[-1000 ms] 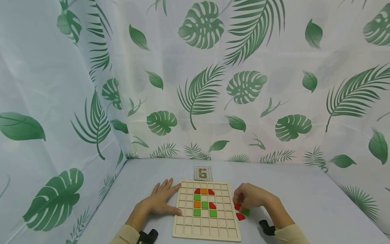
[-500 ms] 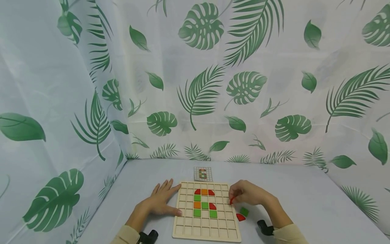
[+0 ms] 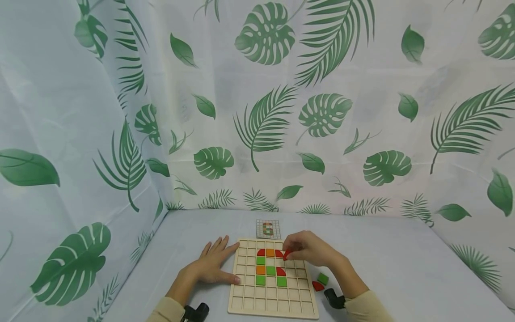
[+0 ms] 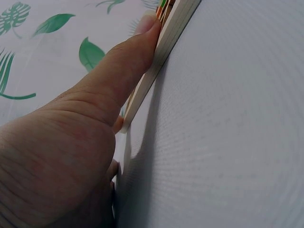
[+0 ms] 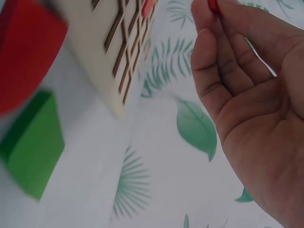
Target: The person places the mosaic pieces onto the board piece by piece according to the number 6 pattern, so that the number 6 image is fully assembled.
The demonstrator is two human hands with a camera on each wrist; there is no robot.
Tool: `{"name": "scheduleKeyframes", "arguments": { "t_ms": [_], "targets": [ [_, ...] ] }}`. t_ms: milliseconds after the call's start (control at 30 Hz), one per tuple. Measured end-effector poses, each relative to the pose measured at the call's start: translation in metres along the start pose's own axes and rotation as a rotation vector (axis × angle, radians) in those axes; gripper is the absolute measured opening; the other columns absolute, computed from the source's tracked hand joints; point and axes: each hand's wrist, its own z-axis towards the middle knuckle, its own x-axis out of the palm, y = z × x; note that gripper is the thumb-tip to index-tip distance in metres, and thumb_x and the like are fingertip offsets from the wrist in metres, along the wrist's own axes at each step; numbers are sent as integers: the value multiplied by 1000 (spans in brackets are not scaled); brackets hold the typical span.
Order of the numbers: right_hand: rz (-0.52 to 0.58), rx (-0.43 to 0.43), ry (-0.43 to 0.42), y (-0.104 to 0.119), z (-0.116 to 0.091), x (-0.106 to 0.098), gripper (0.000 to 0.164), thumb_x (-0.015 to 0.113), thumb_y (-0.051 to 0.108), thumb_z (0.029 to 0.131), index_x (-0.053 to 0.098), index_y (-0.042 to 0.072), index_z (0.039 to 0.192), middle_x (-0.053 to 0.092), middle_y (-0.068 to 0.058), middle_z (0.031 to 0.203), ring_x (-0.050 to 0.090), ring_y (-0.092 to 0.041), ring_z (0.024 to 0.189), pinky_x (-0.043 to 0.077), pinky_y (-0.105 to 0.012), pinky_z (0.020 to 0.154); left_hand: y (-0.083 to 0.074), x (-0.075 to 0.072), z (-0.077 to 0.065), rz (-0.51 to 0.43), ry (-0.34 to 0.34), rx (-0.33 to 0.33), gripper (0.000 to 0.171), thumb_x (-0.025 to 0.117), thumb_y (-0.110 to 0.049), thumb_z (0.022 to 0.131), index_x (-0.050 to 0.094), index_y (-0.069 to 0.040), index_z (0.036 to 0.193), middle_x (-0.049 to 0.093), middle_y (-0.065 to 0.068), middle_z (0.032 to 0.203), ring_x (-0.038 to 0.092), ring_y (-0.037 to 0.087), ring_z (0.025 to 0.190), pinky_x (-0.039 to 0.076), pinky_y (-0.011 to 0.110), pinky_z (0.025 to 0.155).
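Note:
A wooden grid board (image 3: 273, 306) lies on the table, with red, orange and green pieces set in its cells. My left hand (image 3: 211, 264) rests along the board's left side, fingers spread, with the thumb (image 4: 128, 57) over its edge. Over the upper right part of the board, my right hand (image 3: 307, 248) pinches a red piece (image 3: 286, 255) between thumb and fingertips. That piece (image 5: 213, 5) shows only in part in the right wrist view. Off the board's right edge lie a green square piece (image 3: 323, 278) and a red quarter-round piece (image 3: 318, 286).
Behind the board lies a small pattern card (image 3: 268, 229) printed with a coloured grid figure. A white cloth (image 3: 374, 250) covers the table. Leaf-printed curtains (image 3: 257, 134) stand at the back and sides.
My right hand picked up a red piece from beside the board and carried it left, over the board's upper right part. My left hand stayed where it was.

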Motion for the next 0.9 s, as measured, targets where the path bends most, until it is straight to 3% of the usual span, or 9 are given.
{"name": "scheduleKeyframes", "arguments": {
  "t_ms": [333, 600, 900],
  "targets": [
    [14, -81, 24, 15, 17, 16, 15, 73, 6, 96, 81, 8, 109, 79, -7, 106, 69, -6, 89, 60, -23, 80, 0, -1, 0, -1, 7, -5, 114, 76, -78, 74, 32, -26, 165, 11, 18, 175, 5, 40, 163, 1, 67, 128],
    [75, -93, 71, 29, 27, 28, 12, 77, 8, 94, 80, 5, 104, 79, -1, 97, 70, -5, 78, 61, -23, 74, 2, 0, 2, 2, 11, -2, 114, 74, -80, 74, 31, -28, 165, 10, 18, 175, 4, 40, 163, 1, 66, 129],
    [95, -146, 117, 46, 32, 40, 12, 78, 0, 89, 81, 4, 100, 80, -9, 98, 73, -5, 82, 62, -22, 76, 4, -1, 1, -12, 11, 16, 113, 75, -79, 74, 31, -28, 165, 10, 18, 175, 3, 40, 163, -1, 66, 128]
  ]
}}
